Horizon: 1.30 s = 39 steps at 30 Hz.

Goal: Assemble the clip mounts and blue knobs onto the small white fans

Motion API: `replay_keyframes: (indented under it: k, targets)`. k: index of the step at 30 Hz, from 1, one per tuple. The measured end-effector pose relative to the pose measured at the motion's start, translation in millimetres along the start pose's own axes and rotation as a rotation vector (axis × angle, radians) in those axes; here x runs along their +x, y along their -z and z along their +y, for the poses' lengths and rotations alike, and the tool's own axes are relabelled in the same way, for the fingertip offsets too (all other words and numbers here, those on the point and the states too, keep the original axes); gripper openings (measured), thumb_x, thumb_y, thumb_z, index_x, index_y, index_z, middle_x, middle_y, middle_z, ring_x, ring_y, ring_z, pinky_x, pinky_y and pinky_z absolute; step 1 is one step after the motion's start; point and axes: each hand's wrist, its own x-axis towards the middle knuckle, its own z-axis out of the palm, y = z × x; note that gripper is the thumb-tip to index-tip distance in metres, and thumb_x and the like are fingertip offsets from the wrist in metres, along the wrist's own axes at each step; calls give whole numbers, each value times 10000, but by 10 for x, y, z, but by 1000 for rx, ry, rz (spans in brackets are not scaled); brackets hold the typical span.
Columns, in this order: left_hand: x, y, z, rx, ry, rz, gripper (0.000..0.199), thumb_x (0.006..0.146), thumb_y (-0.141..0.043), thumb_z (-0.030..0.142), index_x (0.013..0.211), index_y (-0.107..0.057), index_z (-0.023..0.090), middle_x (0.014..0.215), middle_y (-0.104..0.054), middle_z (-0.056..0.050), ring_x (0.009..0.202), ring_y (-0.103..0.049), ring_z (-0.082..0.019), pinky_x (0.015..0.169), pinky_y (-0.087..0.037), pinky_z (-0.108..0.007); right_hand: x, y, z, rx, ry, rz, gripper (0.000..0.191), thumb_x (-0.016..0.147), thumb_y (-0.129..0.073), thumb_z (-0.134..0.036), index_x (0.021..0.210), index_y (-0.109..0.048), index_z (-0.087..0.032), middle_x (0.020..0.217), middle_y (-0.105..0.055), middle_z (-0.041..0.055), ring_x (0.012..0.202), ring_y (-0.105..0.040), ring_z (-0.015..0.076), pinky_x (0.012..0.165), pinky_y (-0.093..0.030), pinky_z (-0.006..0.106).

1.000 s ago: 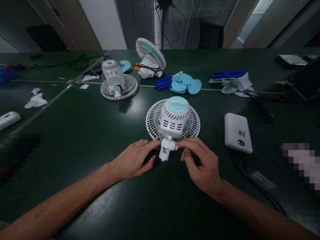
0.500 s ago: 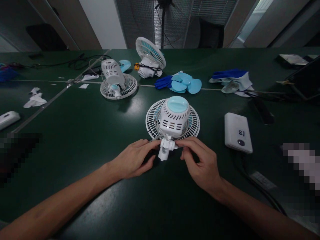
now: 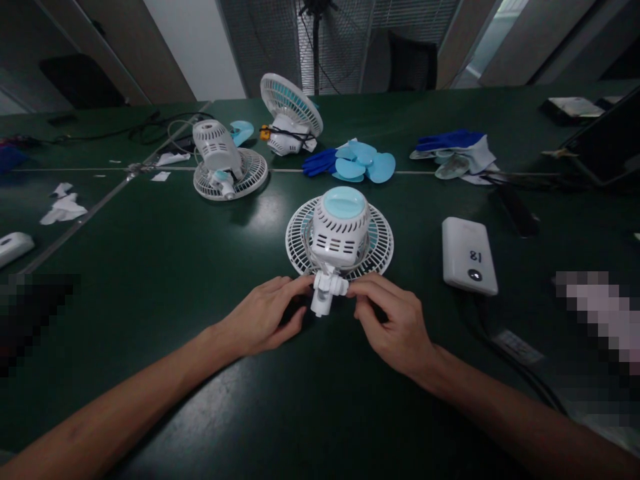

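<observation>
A white fan head (image 3: 341, 230) with a pale blue round cap lies face down on the green table, its grille (image 3: 298, 239) flat beneath it. The white neck joint (image 3: 327, 289) points toward me. My left hand (image 3: 267, 313) has its fingertips at the grille rim, just left of this joint, with the thumb lower down. On the other side my right hand (image 3: 393, 320) bends its fingers at the rim beside the joint, the thumb tucked below. The exact contact of the fingertips is partly hidden.
Behind stand a second face-down fan (image 3: 220, 150) and a tilted fan (image 3: 290, 113) with a black cord. Pale blue blades (image 3: 365, 161) lie by a blue glove. At right are more gloves (image 3: 457, 153) and a white power bank (image 3: 469, 253) with a cable.
The whole view has shifted slightly, so things sit a little further left and mostly higher. Both hands keep about the same place at the fan's rim.
</observation>
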Motion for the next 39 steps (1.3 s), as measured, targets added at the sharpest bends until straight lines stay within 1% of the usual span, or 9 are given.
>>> replay_keyframes:
  k: [8,14,18,24,28,31,34,39]
  targets:
    - [-7,-11,-7,8,5,2,515,1014,-498,226,1505,-351,179,1157,-699,-100,971,-654,-232,893,-566,-439,8,9,-8,33,30,4,217,922,-510,-50,974,-688,-162,847,-678,25,625,-608,108,549,-455,253]
    - [-2,2,-5,7,-11,-3,518,1013,-505,216,1504,-344,177,1151,-698,-100,965,-649,-237,883,-560,-441,-15,5,2,34,32,2,214,929,-515,-55,980,-683,-177,861,-681,20,632,-608,107,565,-472,257]
    - [-4,3,-9,5,-6,-7,529,1012,-499,210,1512,-330,182,1154,-699,-99,975,-649,-240,900,-557,-447,-15,3,-18,1,8,1,151,941,-559,-99,994,-671,-187,877,-679,24,661,-622,120,571,-486,264]
    - [-11,-8,-14,24,4,-9,517,1013,-487,224,1508,-346,184,1149,-689,-108,951,-651,-237,863,-570,-429,-3,-17,-46,-71,-19,43,94,938,-619,-163,1015,-658,-202,842,-672,4,608,-603,107,545,-500,251]
    - [-13,-6,-8,44,5,-12,515,1014,-481,233,1509,-351,173,1118,-683,-107,916,-641,-232,839,-573,-427,-24,-47,-14,-69,-67,71,147,936,-677,-222,1081,-652,-214,874,-692,0,606,-618,104,526,-516,235]
    - [-15,-4,-7,38,10,-22,515,1012,-486,230,1506,-352,177,1128,-680,-104,916,-633,-233,844,-572,-434,-44,-58,6,-47,-98,92,231,939,-690,-223,1164,-641,-223,924,-705,3,625,-640,104,536,-537,232]
    - [-13,-3,-9,39,15,-25,512,1010,-484,232,1503,-359,174,1121,-683,-104,915,-633,-233,853,-573,-442,-48,-53,5,-40,-86,88,284,950,-682,-211,1229,-631,-232,945,-709,6,646,-649,107,557,-552,236]
    - [-1,5,-1,45,-8,-10,512,1010,-478,229,1503,-353,173,1122,-694,-105,924,-652,-230,857,-576,-431,-42,-40,-1,-64,-45,91,280,974,-655,-206,1250,-649,-249,933,-709,6,653,-639,117,567,-550,252]
